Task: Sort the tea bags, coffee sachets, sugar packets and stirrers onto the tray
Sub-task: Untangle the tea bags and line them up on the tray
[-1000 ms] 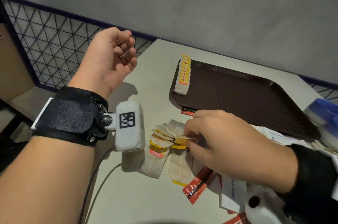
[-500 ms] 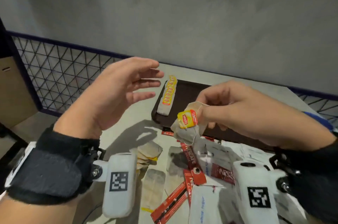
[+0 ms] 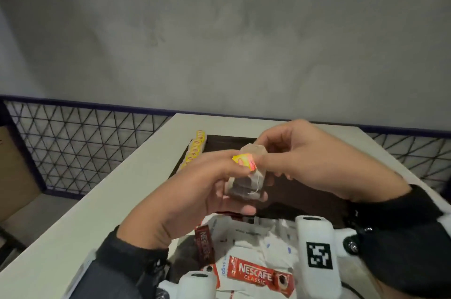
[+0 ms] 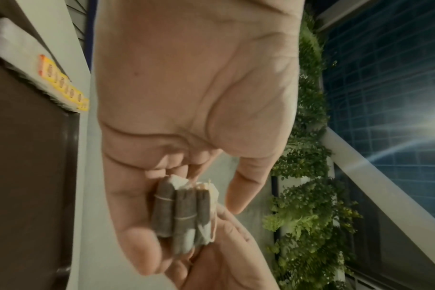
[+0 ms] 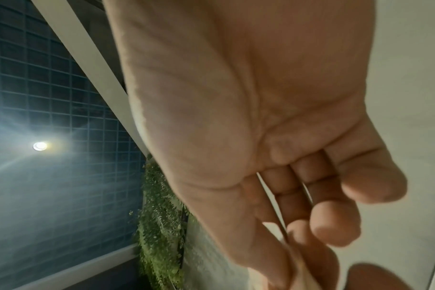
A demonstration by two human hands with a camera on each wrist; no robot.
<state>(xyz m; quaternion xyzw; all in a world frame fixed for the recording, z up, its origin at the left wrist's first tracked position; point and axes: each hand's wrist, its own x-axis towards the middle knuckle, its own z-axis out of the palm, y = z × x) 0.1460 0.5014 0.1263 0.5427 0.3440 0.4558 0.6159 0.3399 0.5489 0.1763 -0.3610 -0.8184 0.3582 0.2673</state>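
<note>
Both hands raised above the worktop (image 3: 136, 176), over the near edge of the brown tray (image 3: 305, 203). Left hand (image 3: 195, 191) and right hand (image 3: 307, 159) hold a small bunch of tea bags (image 3: 246, 189) between them; left fingers (image 4: 134, 225) curl under it, right fingers pinch near the yellow tag (image 3: 244, 159), probably, view is blurred. Row of tea bags (image 3: 195, 148) lies along the tray's left rim. Coffee sachets (image 3: 258, 274) and sugar packets (image 3: 253, 245) are heaped on the worktop's near side.

A pale worktop (image 3: 102, 203) runs back to a rough grey wall (image 3: 219, 30). A dark-framed wire mesh fence (image 3: 73, 147) skirts the worktop's left and far sides. Beyond the fence at far left stands something brown like cardboard (image 3: 14, 176). The wrist views catch leafy greenery (image 4: 308, 157), blue gridded panes (image 4: 390, 98) and a glaring lamp (image 5: 40, 146).
</note>
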